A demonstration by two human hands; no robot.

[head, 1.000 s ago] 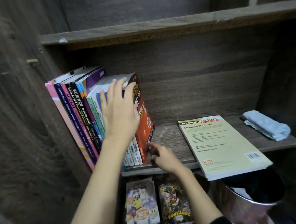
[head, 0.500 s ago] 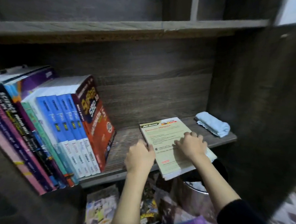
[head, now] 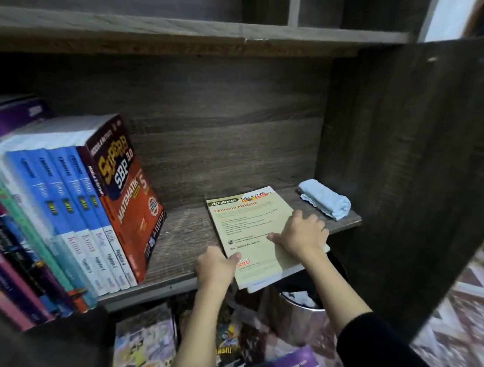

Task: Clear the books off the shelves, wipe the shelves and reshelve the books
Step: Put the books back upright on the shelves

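Note:
A pale yellow book (head: pixel 251 230) lies flat on the wooden shelf (head: pixel 182 237), its near end overhanging the front edge. My left hand (head: pixel 215 266) grips its left edge with the thumb on the cover. My right hand (head: pixel 302 233) grips its right edge, fingers curled over the side. Several upright books lean left on the shelf's left part, ending in a red maths book (head: pixel 129 195) beside blue-spined books (head: pixel 68 209). A folded light-blue cloth (head: pixel 324 198) rests at the shelf's right end.
A higher shelf board (head: pixel 188 37) runs overhead. The dark cabinet side panel (head: pixel 408 174) stands right of the cloth. Below the shelf are comic books (head: pixel 144 351), a purple book (head: pixel 287 366) and a metal bin (head: pixel 301 317). A patterned floor shows at the far right.
My left hand left the leaning row and my right hand left the shelf edge; both now hold the sides of the flat yellow book. The view has swung right.

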